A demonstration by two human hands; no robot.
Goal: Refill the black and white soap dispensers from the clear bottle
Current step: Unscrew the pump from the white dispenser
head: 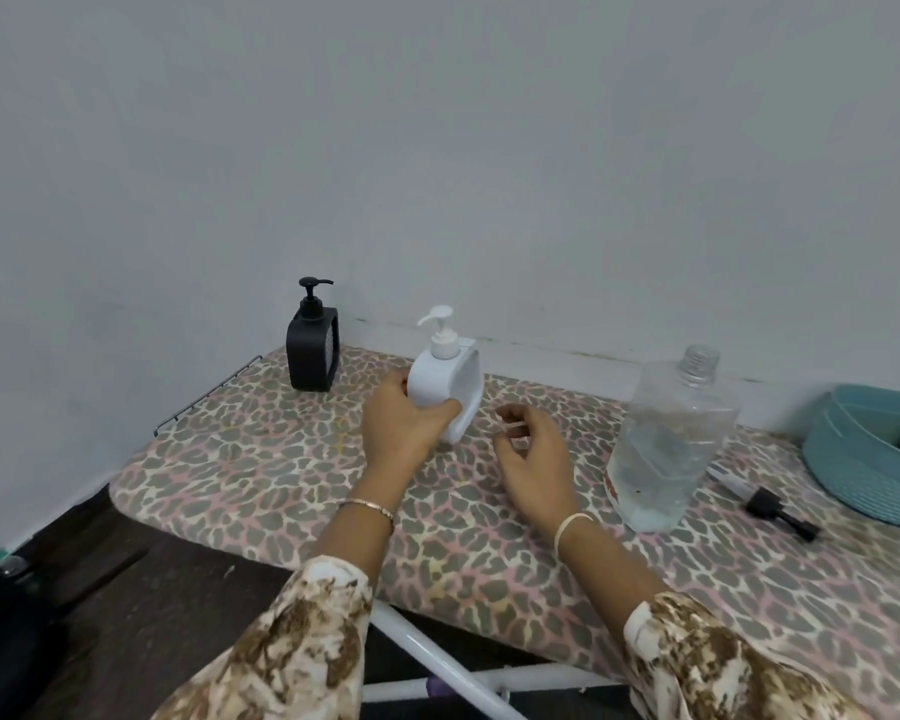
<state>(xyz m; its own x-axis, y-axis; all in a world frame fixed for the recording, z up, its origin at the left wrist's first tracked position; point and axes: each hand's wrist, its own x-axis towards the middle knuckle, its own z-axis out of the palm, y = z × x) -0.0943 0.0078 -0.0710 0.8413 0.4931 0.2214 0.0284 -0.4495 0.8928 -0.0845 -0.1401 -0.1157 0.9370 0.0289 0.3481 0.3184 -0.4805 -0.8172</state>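
- White soap dispenser (445, 387) gripped by left hand (401, 428), pump on; right hand (533, 449) loose, empty.
- Black soap dispenser (312, 350) pump on; clear bottle (671, 444) uncapped, part full; refills likely pending.

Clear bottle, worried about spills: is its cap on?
No, the clear bottle shows a bare threaded neck with no cap.

On the leopard-print padded board (261, 459), the black plastic pump dispenser (310, 350) stands back left, the white plastic pump dispenser (445, 387) right of it, the clear plastic bottle (671, 449) farther right.
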